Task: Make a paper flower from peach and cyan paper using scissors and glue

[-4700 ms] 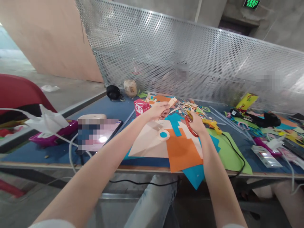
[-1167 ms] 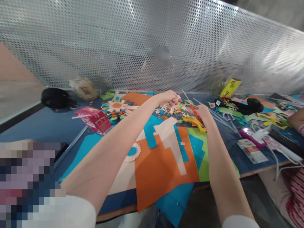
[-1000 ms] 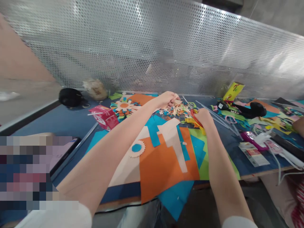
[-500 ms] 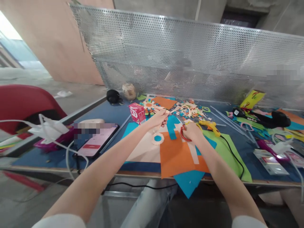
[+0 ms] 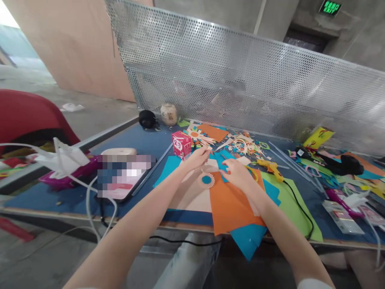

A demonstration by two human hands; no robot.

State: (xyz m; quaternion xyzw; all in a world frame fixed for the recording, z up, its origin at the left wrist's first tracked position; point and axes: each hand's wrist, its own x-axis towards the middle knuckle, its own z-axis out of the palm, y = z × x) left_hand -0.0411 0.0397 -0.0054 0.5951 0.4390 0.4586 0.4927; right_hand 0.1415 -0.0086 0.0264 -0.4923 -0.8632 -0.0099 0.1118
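Note:
My left hand (image 5: 199,157) is closed with fingertips pinched above the pale paper (image 5: 189,196). Whatever it holds is too small to make out. My right hand (image 5: 237,173) hovers to its right, thumb and forefinger apart with nothing visible between them, close to a cut piece of blue paper (image 5: 220,159). Just below the left hand lies a pale round paper piece with a notched edge and a blue centre (image 5: 206,180). Orange paper (image 5: 230,204) reaches over the table's front edge under my right forearm. The red-handled scissors do not show clearly now.
Behind my hands are a pink box (image 5: 181,145), a paper flower (image 5: 197,135) and a heap of paper scraps (image 5: 242,143). A yellow glue gun (image 5: 270,168) lies right, on green paper (image 5: 293,192). A phone (image 5: 123,184) lies left. A perforated metal screen (image 5: 225,72) borders the back.
My right hand has opened and no longer grips the red-handled scissors. My left hand has drawn back slightly and stays closed. The camera view has shifted and tilted a little.

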